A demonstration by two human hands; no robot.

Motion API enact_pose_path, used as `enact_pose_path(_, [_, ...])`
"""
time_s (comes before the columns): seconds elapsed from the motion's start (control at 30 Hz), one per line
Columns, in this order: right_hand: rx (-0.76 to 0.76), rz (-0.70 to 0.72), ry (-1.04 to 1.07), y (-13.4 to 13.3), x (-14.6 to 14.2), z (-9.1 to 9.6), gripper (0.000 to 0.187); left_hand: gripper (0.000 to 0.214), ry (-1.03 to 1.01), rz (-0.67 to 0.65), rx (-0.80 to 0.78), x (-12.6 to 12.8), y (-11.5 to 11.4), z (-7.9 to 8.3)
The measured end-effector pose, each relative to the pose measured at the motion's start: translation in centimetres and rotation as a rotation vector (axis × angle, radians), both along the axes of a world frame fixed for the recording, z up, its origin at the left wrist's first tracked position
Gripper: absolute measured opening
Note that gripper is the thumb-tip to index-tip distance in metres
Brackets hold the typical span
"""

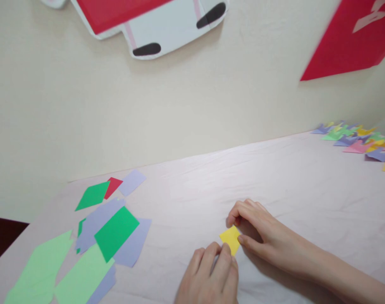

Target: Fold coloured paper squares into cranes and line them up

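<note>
A small four-sided piece of yellow paper point(230, 239) lies low over the cloth between my two hands, its upper part in plain sight. My left hand point(211, 272) comes from below with bent fingers; its fingertips press on the paper's lower left edge. From the right reaches my right hand point(258, 230). Its thumb touches the paper's right corner, while the index finger curls just beyond the top edge. The paper's lower end is hidden behind my left fingers, and whether it is folded underneath I cannot tell.
Loose sheets lie at the left: green paper point(116, 232), light green paper point(42, 270), lilac paper point(133, 182) and red paper point(113, 187). Several folded paper pieces point(358, 145) stand at the far right. Behind the pale cloth point(186, 194) rises a wall point(192, 105) with decorations.
</note>
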State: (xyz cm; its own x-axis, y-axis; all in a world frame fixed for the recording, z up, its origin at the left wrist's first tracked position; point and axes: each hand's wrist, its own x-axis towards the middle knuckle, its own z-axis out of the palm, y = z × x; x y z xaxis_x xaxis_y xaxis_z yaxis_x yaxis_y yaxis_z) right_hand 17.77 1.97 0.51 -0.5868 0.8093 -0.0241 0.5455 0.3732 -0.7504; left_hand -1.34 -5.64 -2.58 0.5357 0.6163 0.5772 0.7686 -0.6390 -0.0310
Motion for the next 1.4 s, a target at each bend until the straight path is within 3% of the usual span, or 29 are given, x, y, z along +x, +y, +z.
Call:
enact_pose_path(0.17, [-0.035, -0.007, 0.049, 0.4, 0.1, 0.0, 0.036, 0.025, 0.017, -0.017, 0.001, -0.6, -0.3, -0.2])
enact_pose_path(0.33, [-0.045, -0.052, 0.220, 0.3, 0.3, 0.1, 0.027, 0.022, 0.059, 0.013, 0.075, -0.4, -0.9, -1.7])
enact_pose_path(0.43, [0.005, -0.063, 0.165, -0.3, 0.0, 0.4, 0.019, 0.022, 0.065, 0.045, 0.023, 0.3, -1.1, -1.9])
enact_pose_path(0.53, [0.113, -0.051, 0.062, -0.7, -0.7, 0.6, 0.020, 0.022, 0.037, 0.045, -0.185, 0.7, -0.9, -0.2])
enact_pose_path(0.67, [0.150, -0.044, 0.015, -0.5, -1.2, 0.4, 0.015, 0.038, -0.107, -0.036, -0.542, -0.3, 0.7, 3.5])
enact_pose_path(0.73, [0.158, -0.058, 0.030, -0.2, -1.1, 0.1, 0.012, 0.046, -0.155, -0.122, -0.619, -1.1, 1.7, 4.8])
enact_pose_path(0.83, [0.163, -0.133, 0.107, -0.3, -0.8, -0.1, 0.017, 0.040, -0.142, -0.191, -0.688, -1.8, 2.8, 5.4])
enact_pose_path(0.93, [0.164, -0.117, 0.131, -1.1, -0.8, 0.2, 0.019, 0.028, -0.086, -0.153, -0.670, -1.7, 2.8, 4.8])
enact_pose_path(1.03, [0.194, 0.006, 0.056, -2.0, -1.1, 0.6, 0.020, 0.021, -0.046, 0.020, -0.580, -1.2, 2.1, 3.6])
enact_pose_path(1.13, [0.212, 0.030, 0.007, -2.2, -1.4, 0.5, 0.020, 0.017, -0.038, 0.113, -0.473, -1.0, 1.6, 2.2])
enact_pose_path(1.27, [0.183, 0.043, 0.018, -1.6, -1.5, 0.1, 0.018, 0.009, -0.076, 0.068, -0.357, -1.3, 1.8, 1.0])
enact_pose_path(1.4, [0.147, 0.035, 0.017, -1.2, -1.3, 0.0, 0.016, 0.012, -0.193, -0.023, -0.352, -1.9, 2.2, 1.0])
